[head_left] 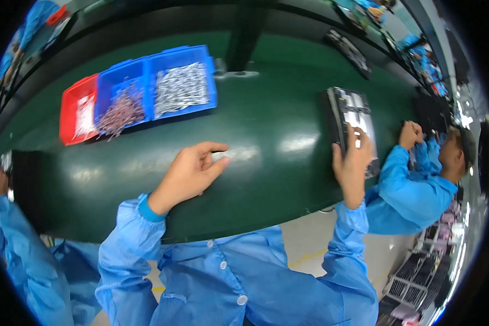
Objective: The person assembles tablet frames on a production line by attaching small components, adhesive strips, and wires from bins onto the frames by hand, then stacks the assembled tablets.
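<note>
Over the middle of the green table, my left hand [186,175] is closed, its thumb and forefinger drawn toward each other. A small whitish bit [219,156] shows between those fingertips, too small to name. Farther right, my right hand [355,165] lies over a long black case with silver panels [358,102]. Its fingers are spread on the upper face, and the thumb lies by the case's left edge. The palm hides part of the case.
Joined bins stand at the back left: a red bin [66,117] with pale pieces, a blue bin [110,73] with brownish pieces, and a blue bin [213,98] with silvery pieces. A dark long part [350,51] lies far right. Co-workers in blue sit either side.
</note>
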{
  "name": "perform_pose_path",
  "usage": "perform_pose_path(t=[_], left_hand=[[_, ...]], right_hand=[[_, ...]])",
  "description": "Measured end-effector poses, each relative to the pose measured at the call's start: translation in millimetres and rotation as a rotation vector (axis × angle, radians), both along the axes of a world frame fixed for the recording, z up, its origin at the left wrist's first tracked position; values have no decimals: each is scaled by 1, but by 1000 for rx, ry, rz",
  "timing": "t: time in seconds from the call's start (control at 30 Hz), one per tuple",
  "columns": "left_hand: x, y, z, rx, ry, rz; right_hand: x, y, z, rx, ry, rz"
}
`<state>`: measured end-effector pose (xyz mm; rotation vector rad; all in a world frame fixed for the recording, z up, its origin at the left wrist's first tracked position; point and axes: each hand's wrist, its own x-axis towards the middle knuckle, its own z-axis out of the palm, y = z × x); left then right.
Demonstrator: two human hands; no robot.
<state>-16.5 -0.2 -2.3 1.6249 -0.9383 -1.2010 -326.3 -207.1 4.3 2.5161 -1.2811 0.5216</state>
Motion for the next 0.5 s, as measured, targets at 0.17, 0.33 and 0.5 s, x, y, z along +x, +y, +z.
perform_pose_path(t=[0.17,0.33,0.5], left_hand=[[17,12,-12,-339,-419,147],[52,43,2,-533,-1024,567],[85,65,-7,-404,-1154,690]], right_hand=[[-26,-37,-3,-123,40,29],[-7,-31,-7,-185,67,-96],[66,13,1,364,-338,287]])
